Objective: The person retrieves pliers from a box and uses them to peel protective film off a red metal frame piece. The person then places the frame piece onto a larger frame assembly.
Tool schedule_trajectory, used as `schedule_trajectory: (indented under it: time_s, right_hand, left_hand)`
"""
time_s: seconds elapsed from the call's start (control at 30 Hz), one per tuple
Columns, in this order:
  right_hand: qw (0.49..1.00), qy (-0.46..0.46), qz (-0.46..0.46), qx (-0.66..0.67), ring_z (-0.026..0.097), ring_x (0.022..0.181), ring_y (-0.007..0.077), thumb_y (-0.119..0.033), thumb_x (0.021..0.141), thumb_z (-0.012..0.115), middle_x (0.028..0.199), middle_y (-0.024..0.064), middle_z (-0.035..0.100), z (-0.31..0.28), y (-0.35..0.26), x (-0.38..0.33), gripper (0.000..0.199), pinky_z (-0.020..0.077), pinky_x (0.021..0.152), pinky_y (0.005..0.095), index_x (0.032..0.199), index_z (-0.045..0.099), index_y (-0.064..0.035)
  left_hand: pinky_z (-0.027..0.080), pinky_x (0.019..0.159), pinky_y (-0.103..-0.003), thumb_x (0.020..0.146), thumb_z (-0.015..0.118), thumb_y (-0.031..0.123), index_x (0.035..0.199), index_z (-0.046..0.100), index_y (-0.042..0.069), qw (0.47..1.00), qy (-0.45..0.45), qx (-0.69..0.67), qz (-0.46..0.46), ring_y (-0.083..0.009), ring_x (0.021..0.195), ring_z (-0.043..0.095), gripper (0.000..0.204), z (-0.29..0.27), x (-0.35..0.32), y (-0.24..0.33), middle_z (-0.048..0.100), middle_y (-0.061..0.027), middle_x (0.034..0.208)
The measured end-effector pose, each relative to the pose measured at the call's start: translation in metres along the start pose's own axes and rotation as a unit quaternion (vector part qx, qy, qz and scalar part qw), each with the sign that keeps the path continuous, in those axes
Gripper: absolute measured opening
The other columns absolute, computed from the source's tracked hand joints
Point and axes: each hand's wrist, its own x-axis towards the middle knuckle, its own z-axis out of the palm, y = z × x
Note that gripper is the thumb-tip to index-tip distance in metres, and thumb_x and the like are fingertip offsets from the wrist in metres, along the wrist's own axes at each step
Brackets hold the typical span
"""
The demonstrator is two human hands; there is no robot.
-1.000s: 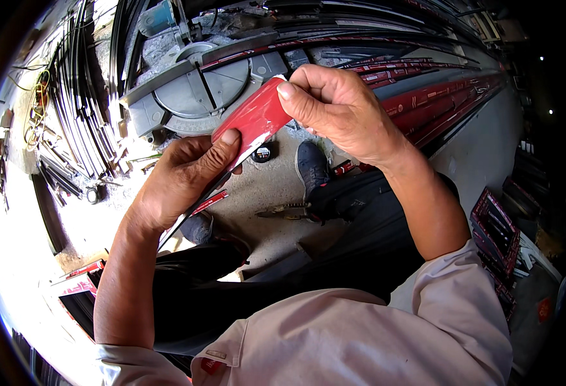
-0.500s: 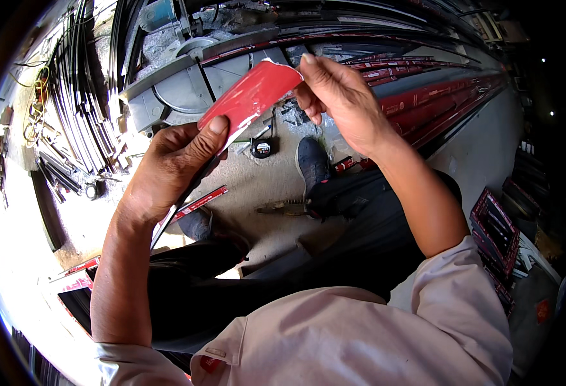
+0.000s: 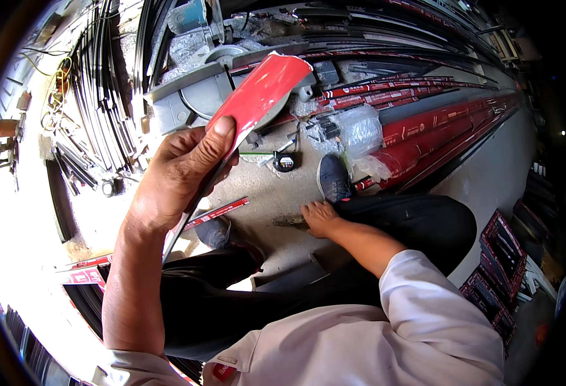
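Note:
My left hand point(image 3: 189, 164) is closed, thumb on top, around a long dark strip with a wide, glossy red film point(image 3: 257, 93). The film curls upward past the thumb, and its far end is ragged. From below the hand the strip runs down toward my lap. Low between my knees, my right hand point(image 3: 321, 219) has its fingers curled over the right end of a narrow brownish tool point(image 3: 289, 222) on the floor; its exact kind is unclear and the fingertips are partly hidden. A black tape measure point(image 3: 284, 162) lies beyond, near my shoe point(image 3: 334, 177).
A grey saw base point(image 3: 170, 109) stands ahead, behind the red film. Dark strips point(image 3: 103, 83) cover the floor at left. Red-wrapped profiles point(image 3: 424, 135) and clear plastic wrap point(image 3: 359, 128) lie at right. Red-and-black frame pieces point(image 3: 504, 248) rest at far right.
My right hand has let go of the red film's far end and dropped to the tool on the floor. My left hand still holds the strip. The view has shifted slightly.

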Motion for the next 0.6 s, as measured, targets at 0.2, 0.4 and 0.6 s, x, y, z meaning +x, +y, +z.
schedule_trajectory:
  time_s: [0.2, 0.4, 0.6]
  right_hand:
    - [0.998, 0.030, 0.044, 0.037, 0.065, 0.116, 0.0401, -0.015, 0.090, 0.065, 0.119, 0.0218, 0.069, 0.031, -0.009, 0.020, 0.039, 0.0528, 0.096, 0.0547, 0.126, 0.058, -0.0015]
    - [0.977, -0.050, 0.070, 0.197, 0.070, 0.105, 0.0412, -0.026, 0.090, 0.065, 0.108, 0.0240, 0.074, 0.036, -0.003, 0.034, 0.024, 0.0551, 0.091, 0.0529, 0.105, 0.075, -0.0091]
    - [0.937, 0.000, -0.031, 0.348, 0.072, 0.098, 0.0315, -0.036, 0.091, 0.070, 0.104, 0.0140, 0.076, 0.021, 0.013, 0.035, 0.029, 0.0534, 0.092, 0.0443, 0.098, 0.076, -0.0086]
  left_hand:
    - [0.028, 0.047, -0.022, 0.103, 0.059, 0.057, 0.086, 0.066, 0.008, 0.999, 0.022, -0.031, -0.018, -0.0043, 0.050, 0.040, 0.053, -0.001, 0.004, 0.000, 0.053, 0.0022, 0.061]
    - [0.027, 0.046, -0.023, 0.103, 0.059, 0.058, 0.086, 0.067, 0.006, 0.997, 0.006, -0.071, -0.039, -0.0062, 0.048, 0.038, 0.055, -0.010, 0.013, 0.002, 0.052, 0.0006, 0.060]
    - [0.026, 0.046, -0.024, 0.104, 0.056, 0.058, 0.087, 0.065, 0.006, 0.990, -0.028, -0.135, -0.020, -0.0075, 0.048, 0.036, 0.056, -0.013, 0.016, 0.007, 0.049, 0.0000, 0.059]
